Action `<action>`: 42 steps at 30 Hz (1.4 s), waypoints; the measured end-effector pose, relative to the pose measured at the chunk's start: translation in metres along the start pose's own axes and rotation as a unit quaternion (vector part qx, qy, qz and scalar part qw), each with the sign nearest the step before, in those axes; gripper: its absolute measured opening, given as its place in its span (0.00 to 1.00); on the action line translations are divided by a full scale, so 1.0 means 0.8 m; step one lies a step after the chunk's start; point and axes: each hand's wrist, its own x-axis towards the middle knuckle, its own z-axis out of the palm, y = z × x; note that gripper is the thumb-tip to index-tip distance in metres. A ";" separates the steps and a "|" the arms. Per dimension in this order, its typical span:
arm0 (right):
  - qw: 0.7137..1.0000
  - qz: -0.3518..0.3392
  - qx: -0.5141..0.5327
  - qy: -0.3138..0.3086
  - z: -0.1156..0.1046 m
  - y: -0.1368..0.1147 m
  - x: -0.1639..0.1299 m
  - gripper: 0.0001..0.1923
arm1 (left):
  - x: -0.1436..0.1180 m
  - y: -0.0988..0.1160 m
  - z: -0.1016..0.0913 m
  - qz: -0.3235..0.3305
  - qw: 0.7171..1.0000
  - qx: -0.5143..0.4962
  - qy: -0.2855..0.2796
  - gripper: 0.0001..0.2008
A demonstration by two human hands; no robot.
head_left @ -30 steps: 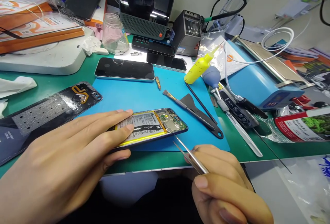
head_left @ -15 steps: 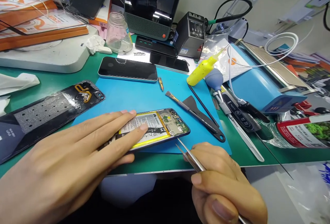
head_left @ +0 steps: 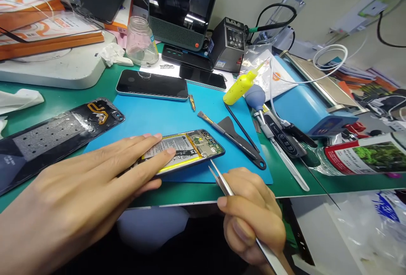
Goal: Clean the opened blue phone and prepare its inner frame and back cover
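- The left hand (head_left: 79,199) lies flat and open, fingers spread across the opened dark-framed smartphone with a yellow-edged battery (head_left: 187,150), pinning it to the bright blue rubber work mat (head_left: 165,114) near the mat's front edge.
- The right hand (head_left: 250,220) is closed around slim steel tweezers (head_left: 218,178), pinched between thumb and forefinger; the tips hover just beside the phone's near long edge, not touching it.
- Left of the mat rests the phone's detached black back cover with an orange flex cable (head_left: 57,133); at the mat's far edge lies a black-screened phone (head_left: 152,85).
- On the mat's right side sit a small metal brush (head_left: 211,123) and a black plastic pry tool (head_left: 241,140), with a yellow squeeze bottle (head_left: 239,88) just beyond.
- Judged from this view, good work calls for firm, even pressure on the battery and a low, steady approach of the tweezer tips towards the circuit board, clear of the battery's soft pouch.
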 end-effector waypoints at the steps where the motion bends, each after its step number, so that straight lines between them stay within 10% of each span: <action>1: 1.000 0.011 0.008 -0.001 0.001 0.000 0.001 0.13 | 0.000 -0.001 0.001 0.033 0.999 0.036 -0.002 0.25; 19: 0.999 0.003 0.036 -0.004 -0.017 -0.009 0.024 0.05 | 0.015 0.003 0.003 0.099 0.992 0.073 0.028 0.22; 26: 0.975 -0.034 -0.029 0.218 -0.062 -0.021 0.020 0.14 | 0.013 0.000 0.004 0.076 0.996 0.040 0.030 0.21; 35: 0.954 0.036 -0.252 -0.156 -0.123 0.068 0.027 0.13 | 0.017 -0.001 -0.006 -0.037 0.995 -0.091 -0.001 0.19; 42: 0.955 0.075 -0.248 -0.144 -0.108 0.056 0.037 0.14 | 0.027 -0.004 -0.012 -0.184 0.972 -0.149 -0.013 0.25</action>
